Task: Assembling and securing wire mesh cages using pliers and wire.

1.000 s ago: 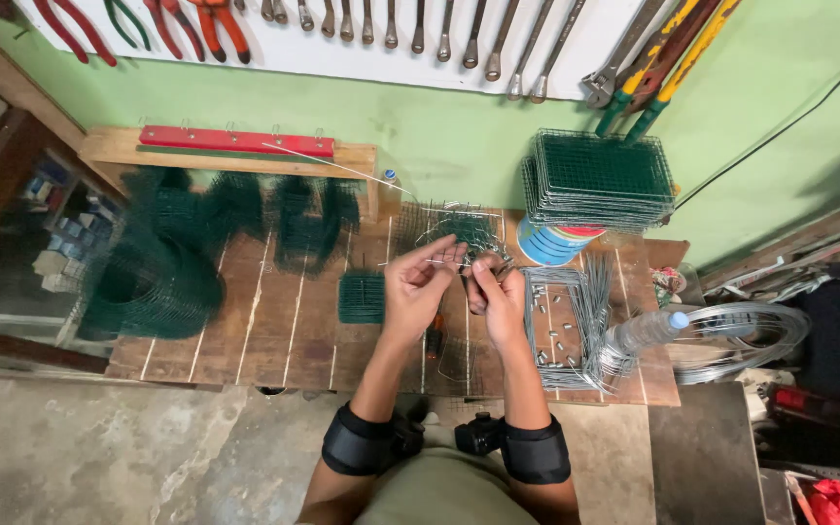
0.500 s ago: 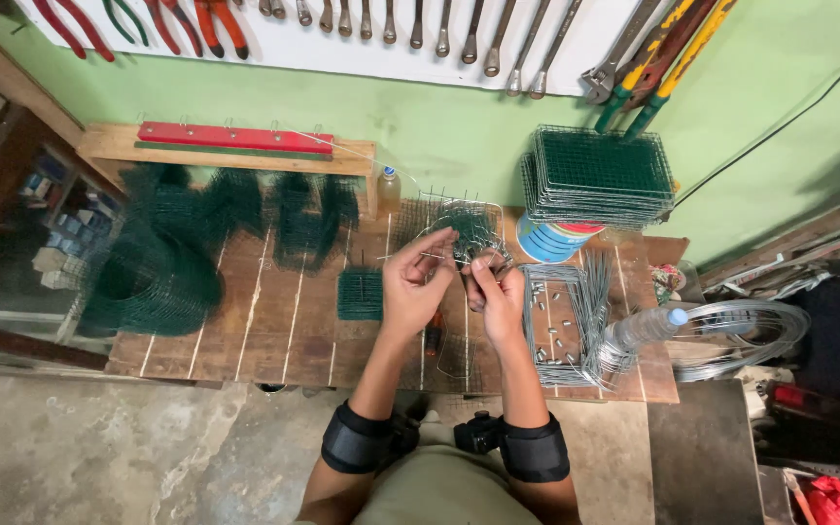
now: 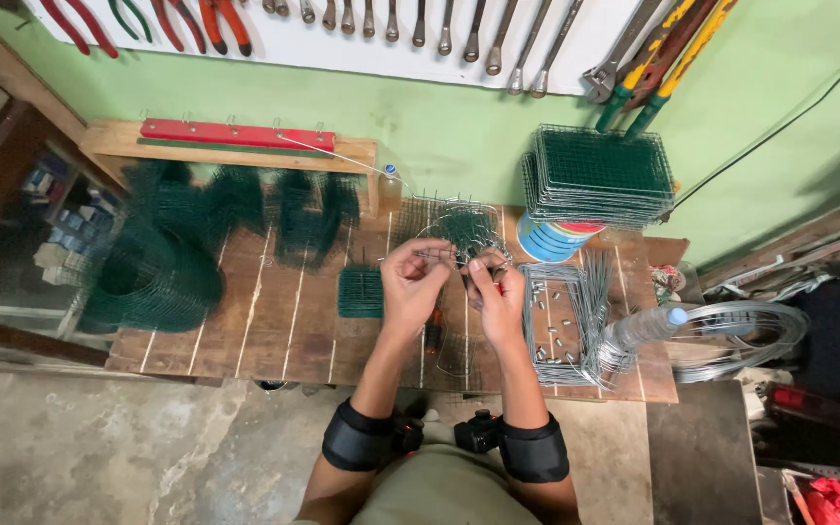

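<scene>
Both hands meet over the middle of a wooden bench (image 3: 245, 321). My left hand (image 3: 412, 280) pinches the near edge of a green wire mesh piece (image 3: 461, 229) that is bent into a small basket shape. My right hand (image 3: 494, 292) grips the same mesh edge from the right, with something red partly hidden under its fingers. A pair of pliers with orange handles (image 3: 434, 331) lies on the bench just below my left hand. A small flat square of green mesh (image 3: 360, 292) rests left of my left hand.
Rolls of green mesh (image 3: 153, 272) crowd the bench's left side. A stack of mesh panels (image 3: 597, 177) sits on blue bowls at the back right. A wire tray of small metal clips (image 3: 561, 326), a plastic bottle (image 3: 639, 329) and a wire coil (image 3: 741, 335) lie right.
The hands and the mesh piece have stayed in nearly the same spot; the fingers shifted slightly along the mesh edge.
</scene>
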